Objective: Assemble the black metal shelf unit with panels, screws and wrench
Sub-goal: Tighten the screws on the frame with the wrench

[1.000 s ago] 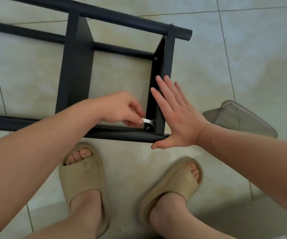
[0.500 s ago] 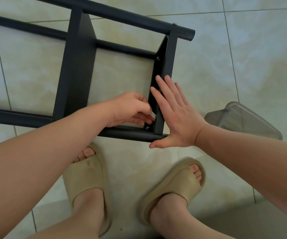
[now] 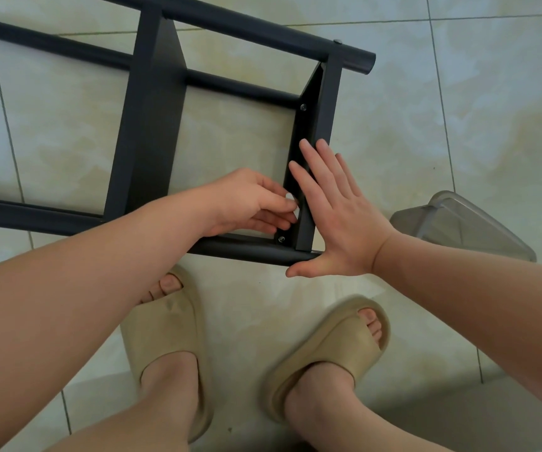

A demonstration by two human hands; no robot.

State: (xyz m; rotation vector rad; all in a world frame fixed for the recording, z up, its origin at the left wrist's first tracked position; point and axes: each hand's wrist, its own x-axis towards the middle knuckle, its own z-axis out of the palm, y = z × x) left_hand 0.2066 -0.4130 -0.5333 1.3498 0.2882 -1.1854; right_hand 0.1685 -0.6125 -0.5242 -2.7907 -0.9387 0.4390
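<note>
Head view: left hand pinches the barely visible wrench, just left of the flat, straight-fingered right hand bracing the end panel. The panel's long axis runs away from both hands, and the screw sits just below the left fingers.

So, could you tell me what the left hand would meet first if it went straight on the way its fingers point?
The left hand, pinching the wrench, points rightward at the end panel and would likely meet its inner face almost at once; the right hand lies flat against its outer side.
</note>
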